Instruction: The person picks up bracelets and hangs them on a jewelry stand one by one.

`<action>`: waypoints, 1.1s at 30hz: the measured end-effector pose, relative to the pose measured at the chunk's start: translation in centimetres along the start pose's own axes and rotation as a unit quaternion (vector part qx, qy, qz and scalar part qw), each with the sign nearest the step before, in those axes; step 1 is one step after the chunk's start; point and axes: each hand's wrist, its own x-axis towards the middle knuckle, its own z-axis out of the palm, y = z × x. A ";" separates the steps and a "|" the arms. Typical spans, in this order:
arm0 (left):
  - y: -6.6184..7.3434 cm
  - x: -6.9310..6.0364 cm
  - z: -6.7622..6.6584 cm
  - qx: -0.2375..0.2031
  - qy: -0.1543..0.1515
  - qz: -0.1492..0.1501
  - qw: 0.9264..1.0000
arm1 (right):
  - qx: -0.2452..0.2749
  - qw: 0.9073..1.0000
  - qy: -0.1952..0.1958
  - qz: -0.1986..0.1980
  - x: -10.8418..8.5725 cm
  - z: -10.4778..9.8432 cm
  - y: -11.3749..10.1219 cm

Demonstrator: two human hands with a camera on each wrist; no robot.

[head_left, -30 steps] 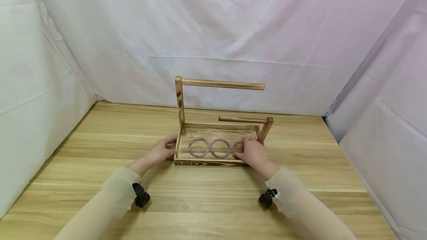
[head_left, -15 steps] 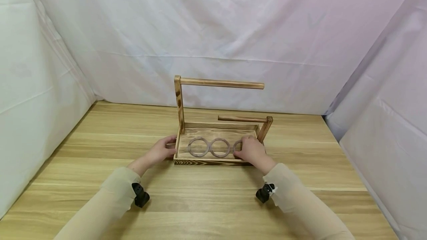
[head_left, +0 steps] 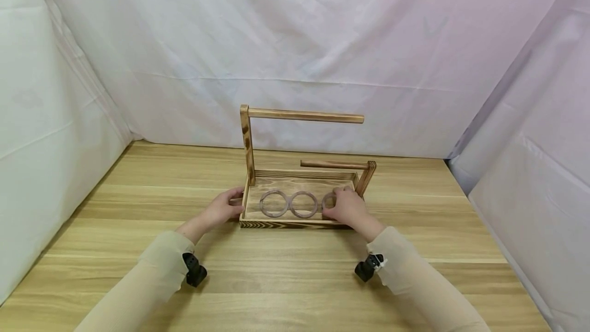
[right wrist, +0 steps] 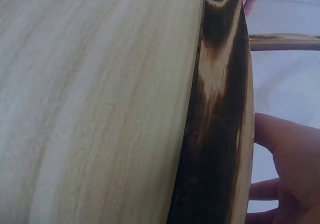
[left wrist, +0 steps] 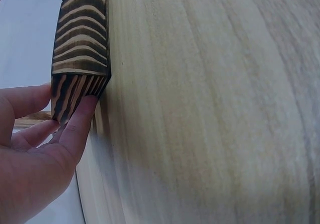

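A wooden tray stand (head_left: 295,224) with two horizontal bars rests on the table. In it lie a left bangle (head_left: 274,204), a middle bangle (head_left: 303,205) and a right bangle (head_left: 325,200), all translucent and greyish, in a row. My right hand (head_left: 349,206) holds the right bangle between thumb and fingers and hides much of it. My left hand (head_left: 223,210) rests against the tray's left end, fingertips touching it. In the left wrist view the thumb and fingers meet the dark-grained corner. In the right wrist view the front wall (right wrist: 215,119) hides the bangles.
The tall bar (head_left: 306,115) reaches right from a post at the tray's back left. A lower bar (head_left: 334,165) reaches left from a short post at the right. Wood-grain table (head_left: 281,281) surrounds the tray, with white curtain (head_left: 299,65) behind and at both sides.
My right wrist has shifted very slightly, the fingers staying on the right bangle. The left hand, the tray and the other two bangles have not visibly moved.
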 end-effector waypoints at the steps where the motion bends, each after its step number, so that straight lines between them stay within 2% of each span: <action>1: 0.0 0.0 0.0 -0.001 0.000 0.000 1.000 | 0.006 1.000 -0.001 -0.002 0.0 0.0 0.1; 8: 0.0 0.0 0.1 0.001 0.002 0.000 1.000 | 0.041 0.999 -0.006 -0.006 0.1 0.2 0.7; 20: 0.2 -0.1 0.1 0.002 0.003 -0.001 1.000 | 0.087 0.996 0.011 -0.033 -0.5 -0.2 1.1; 33: 0.1 0.0 0.2 0.001 0.006 0.002 1.000 | 0.118 0.993 0.006 -0.027 -1.3 -1.2 1.1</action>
